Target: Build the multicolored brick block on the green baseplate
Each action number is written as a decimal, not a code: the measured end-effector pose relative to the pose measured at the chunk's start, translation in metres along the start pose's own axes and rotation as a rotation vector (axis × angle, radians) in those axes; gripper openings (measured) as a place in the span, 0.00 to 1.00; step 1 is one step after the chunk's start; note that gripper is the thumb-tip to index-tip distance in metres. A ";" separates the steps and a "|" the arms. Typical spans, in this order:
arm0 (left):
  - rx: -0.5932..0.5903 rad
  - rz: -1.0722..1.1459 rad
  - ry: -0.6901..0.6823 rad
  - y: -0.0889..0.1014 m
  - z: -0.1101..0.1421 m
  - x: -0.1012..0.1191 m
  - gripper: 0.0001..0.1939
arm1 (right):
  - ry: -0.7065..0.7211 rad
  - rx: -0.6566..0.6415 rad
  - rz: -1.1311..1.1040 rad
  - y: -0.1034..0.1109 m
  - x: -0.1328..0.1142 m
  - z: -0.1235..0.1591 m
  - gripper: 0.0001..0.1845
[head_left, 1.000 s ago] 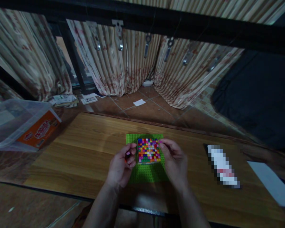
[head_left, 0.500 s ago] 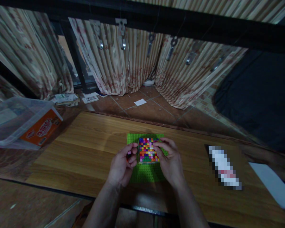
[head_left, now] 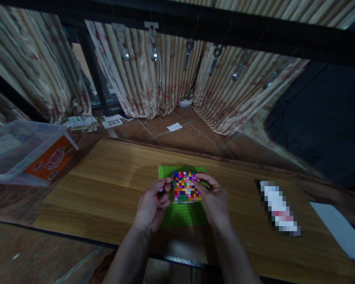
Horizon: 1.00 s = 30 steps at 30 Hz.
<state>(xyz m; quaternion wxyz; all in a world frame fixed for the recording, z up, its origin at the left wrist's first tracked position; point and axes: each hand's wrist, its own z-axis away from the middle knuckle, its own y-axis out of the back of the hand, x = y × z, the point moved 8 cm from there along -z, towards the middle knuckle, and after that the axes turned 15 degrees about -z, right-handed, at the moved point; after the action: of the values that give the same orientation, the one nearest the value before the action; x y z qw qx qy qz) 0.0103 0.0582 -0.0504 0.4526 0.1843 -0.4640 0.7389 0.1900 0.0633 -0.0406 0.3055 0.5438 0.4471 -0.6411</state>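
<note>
A block of small multicoloured toy bricks (head_left: 185, 187) sits on a green studded baseplate (head_left: 180, 217), with its top a dense pattern of coloured squares. To its left, my left hand (head_left: 154, 203) is curled closed. Bits of pink and orange toy brick show between its fingers, and its fingertips are close to the block's left edge. My right hand (head_left: 214, 197) grips the block's right side, thumb near the top face and index finger by the far right corner. The hand hides part of that side and some of the baseplate.
The wooden table (head_left: 94, 189) holds a pixelated object (head_left: 279, 209) and a white sheet (head_left: 340, 228) at the right. A clear plastic bin (head_left: 23, 138) with an orange label stands left. Papers (head_left: 81, 123) lie on the floor by striped curtains (head_left: 142, 79).
My right hand's fingertips have shifted slightly right over the block, uncovering more of its top on that side. My left hand and the block look unmoved.
</note>
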 end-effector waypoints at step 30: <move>-0.012 0.023 -0.020 0.001 0.002 0.004 0.09 | -0.105 0.022 -0.240 -0.013 0.014 0.000 0.16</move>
<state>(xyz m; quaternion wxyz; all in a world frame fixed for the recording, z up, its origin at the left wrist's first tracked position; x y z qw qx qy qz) 0.0067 0.0582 -0.0473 0.4404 0.1835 -0.4752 0.7393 0.1758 0.0700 -0.0515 0.2436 0.4555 0.4854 -0.7053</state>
